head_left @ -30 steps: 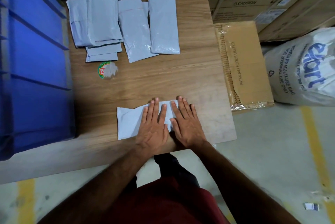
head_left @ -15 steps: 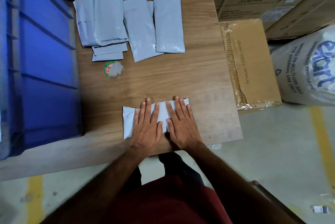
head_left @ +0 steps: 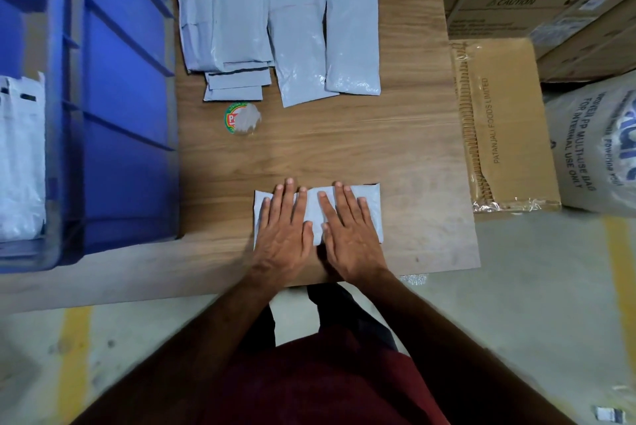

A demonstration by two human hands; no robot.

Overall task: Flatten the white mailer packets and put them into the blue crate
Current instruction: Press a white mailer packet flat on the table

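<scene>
Both hands have spread apart: left hand (head_left: 284, 230) and right hand (head_left: 351, 230) press flat-fingered (grasping nothing) on the mailer packet (head_left: 315, 208), lower centre, squeezing it flat; blue crate (head_left: 127, 108) waits left.

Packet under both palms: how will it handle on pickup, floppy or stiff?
Probably floppy: the packet is thin, creased film lying flat under the left hand and right hand. Likely light. Its glossy skin may slide on the wooden board.

White mailer packet (head_left: 315, 206) flat on table; others (head_left: 275, 36) beside blue crate (head_left: 120, 98)
</scene>
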